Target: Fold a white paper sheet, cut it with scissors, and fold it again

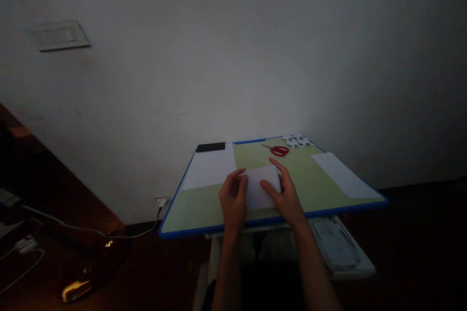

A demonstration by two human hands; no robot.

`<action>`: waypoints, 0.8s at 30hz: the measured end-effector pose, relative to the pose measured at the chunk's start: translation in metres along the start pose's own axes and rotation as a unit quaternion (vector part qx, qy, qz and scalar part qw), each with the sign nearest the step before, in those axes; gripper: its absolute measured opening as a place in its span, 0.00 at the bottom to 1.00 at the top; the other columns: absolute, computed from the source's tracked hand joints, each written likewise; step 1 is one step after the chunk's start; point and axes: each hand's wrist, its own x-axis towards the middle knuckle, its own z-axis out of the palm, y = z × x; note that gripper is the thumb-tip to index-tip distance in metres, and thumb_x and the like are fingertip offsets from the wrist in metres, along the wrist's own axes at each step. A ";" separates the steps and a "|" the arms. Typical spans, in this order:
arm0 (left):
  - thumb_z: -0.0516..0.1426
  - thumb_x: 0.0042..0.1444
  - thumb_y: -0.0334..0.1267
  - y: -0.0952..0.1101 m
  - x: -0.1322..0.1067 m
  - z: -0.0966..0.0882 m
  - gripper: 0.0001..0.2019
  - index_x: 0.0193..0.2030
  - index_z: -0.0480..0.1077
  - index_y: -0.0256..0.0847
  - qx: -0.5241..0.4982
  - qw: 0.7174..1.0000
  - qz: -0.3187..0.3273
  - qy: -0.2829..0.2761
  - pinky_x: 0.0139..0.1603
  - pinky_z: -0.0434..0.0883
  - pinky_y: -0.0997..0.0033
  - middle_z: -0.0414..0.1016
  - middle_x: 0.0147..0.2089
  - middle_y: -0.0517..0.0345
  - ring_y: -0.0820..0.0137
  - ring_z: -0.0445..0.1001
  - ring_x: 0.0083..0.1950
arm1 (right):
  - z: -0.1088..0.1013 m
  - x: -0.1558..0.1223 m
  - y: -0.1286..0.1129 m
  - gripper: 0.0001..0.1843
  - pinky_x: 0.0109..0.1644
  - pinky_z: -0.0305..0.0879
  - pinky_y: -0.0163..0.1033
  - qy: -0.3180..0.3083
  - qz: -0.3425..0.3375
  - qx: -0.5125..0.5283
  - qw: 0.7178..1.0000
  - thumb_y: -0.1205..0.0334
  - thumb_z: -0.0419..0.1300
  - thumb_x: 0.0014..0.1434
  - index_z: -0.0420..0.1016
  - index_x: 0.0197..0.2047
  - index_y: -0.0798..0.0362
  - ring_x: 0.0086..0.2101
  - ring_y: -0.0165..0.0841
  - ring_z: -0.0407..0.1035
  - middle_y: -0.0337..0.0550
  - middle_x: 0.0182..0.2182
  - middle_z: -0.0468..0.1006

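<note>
Between my two hands is a small white piece of paper (260,193), roughly square, held above the near part of the table. My left hand (234,196) pinches its left edge between thumb and fingers. On the other side, my right hand (286,193) grips the right edge, thumb lying on the face and fingers behind. Beyond the paper, scissors (279,151) with red handles lie on the table. Several white paper cutouts (297,141) with pointed edges are grouped at the far right corner.
The table (199,209) has a pale green top and blue rim and stands against the wall. A white sheet (211,167) lies at left with a dark flat object (210,147) at its far end. A white strip (343,175) lies right. An open drawer (359,269) juts out below.
</note>
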 end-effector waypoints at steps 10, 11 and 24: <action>0.69 0.58 0.48 0.002 0.000 -0.003 0.16 0.48 0.83 0.40 -0.006 1.000 -0.007 0.002 0.38 0.74 0.72 0.81 0.33 0.57 0.69 0.78 0.34 | -0.004 0.000 -0.005 0.44 0.38 0.78 0.47 -0.010 0.072 0.031 0.997 0.48 0.72 0.56 0.64 0.72 0.42 0.37 0.44 0.79 0.44 0.46 0.85; 0.69 0.58 0.47 0.002 0.000 -0.003 0.16 0.49 0.84 0.40 -0.007 1.000 -0.008 0.001 0.38 0.74 0.71 0.81 0.33 0.57 0.69 0.78 0.35 | -0.004 -0.001 -0.005 0.44 0.38 0.78 0.46 -0.009 0.073 0.034 0.997 0.48 0.72 0.56 0.63 0.72 0.42 0.37 0.44 0.80 0.45 0.48 0.85; 0.68 0.57 0.43 0.002 0.000 -0.003 0.11 0.44 0.84 0.41 -0.023 1.000 -0.008 -0.011 0.38 0.74 0.73 0.84 0.34 0.56 0.69 0.79 0.35 | -0.009 -0.002 -0.004 0.41 0.37 0.78 0.44 -0.014 0.070 0.030 0.997 0.49 0.73 0.57 0.65 0.70 0.43 0.36 0.42 0.80 0.45 0.48 0.86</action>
